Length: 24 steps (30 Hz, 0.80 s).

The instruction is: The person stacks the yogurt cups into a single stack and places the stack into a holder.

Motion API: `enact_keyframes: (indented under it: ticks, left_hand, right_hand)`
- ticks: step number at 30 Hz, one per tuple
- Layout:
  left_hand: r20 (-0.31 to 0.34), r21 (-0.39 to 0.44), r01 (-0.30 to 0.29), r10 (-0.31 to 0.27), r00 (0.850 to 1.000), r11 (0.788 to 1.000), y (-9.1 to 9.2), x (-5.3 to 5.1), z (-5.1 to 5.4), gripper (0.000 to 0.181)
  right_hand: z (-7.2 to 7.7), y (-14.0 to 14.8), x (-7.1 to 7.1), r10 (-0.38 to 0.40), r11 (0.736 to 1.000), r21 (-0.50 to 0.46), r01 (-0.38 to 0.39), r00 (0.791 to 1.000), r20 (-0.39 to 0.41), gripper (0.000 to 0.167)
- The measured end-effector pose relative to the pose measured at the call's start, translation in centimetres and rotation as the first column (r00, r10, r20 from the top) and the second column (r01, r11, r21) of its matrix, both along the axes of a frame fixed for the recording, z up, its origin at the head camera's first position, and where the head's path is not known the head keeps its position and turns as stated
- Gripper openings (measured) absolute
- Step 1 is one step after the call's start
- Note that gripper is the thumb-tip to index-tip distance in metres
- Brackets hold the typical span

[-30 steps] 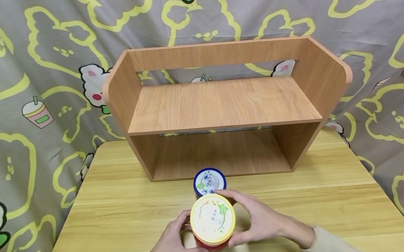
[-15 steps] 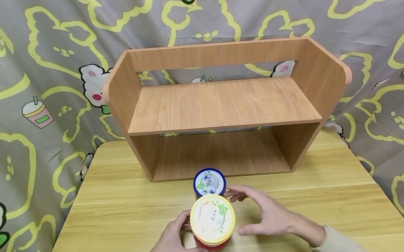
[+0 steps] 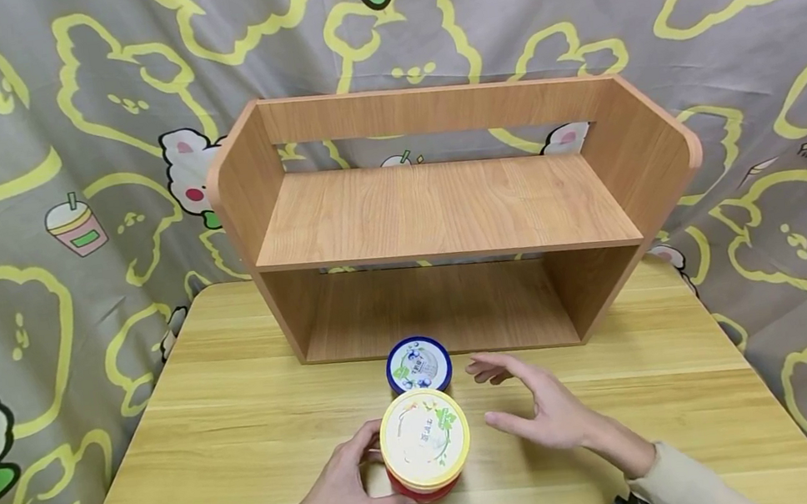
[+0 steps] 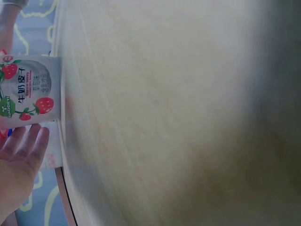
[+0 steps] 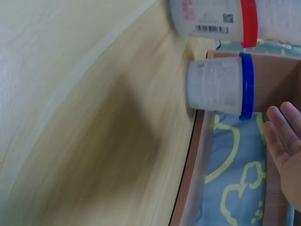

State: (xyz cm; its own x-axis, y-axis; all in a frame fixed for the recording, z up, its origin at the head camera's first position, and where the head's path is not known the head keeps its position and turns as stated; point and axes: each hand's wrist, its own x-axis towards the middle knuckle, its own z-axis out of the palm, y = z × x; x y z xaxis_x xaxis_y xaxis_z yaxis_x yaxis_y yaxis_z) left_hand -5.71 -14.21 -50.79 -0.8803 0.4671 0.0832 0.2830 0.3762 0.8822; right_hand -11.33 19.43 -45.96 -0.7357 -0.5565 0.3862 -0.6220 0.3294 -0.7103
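Two tubs are stacked near the table's front: a yellow-lidded tub on top of a red-lidded tub. Strawberries are printed on the lower tub's side, seen in the left wrist view. My left hand holds the lower tub from the left, thumb in front and fingers behind. Just behind the stack stands a blue-lidded tub, upright on the table; its white side shows in the right wrist view. My right hand hovers right of the tubs, apart from them, fingers loosely extended and holding nothing.
A two-level wooden shelf stands at the back of the table, its lower front edge close behind the blue-lidded tub. A grey patterned curtain hangs behind and at both sides.
My right hand has let go of the stacked tubs and drawn away to the right. My left hand and all the tubs have stayed in place.
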Motion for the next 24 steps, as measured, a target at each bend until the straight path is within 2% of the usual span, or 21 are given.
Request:
enact_keyframes:
  ticks: [8, 17, 24]
  left_hand:
    - [0.012, -0.01, -0.006, 0.006, 1.0, 1.0, 0.0, 0.1, 0.1, 0.088]
    - [0.015, -0.004, 0.002, -0.002, 1.0, 1.0, 0.0, 0.0, 0.1, 0.087]
    - [0.012, -0.008, 0.001, -0.001, 1.0, 1.0, 0.0, 0.1, 0.2, 0.087]
  right_hand:
    - [-1.6, -0.1, -1.8, -0.042, 0.998, -0.05, 0.04, 0.999, -0.031, 0.072]
    - [-2.8, -0.3, -3.5, -0.084, 0.996, -0.03, 0.085, 0.996, 0.042, 0.069]
    - [-3.4, -0.7, -4.5, -0.077, 0.997, -0.001, 0.077, 0.995, 0.063, 0.069]
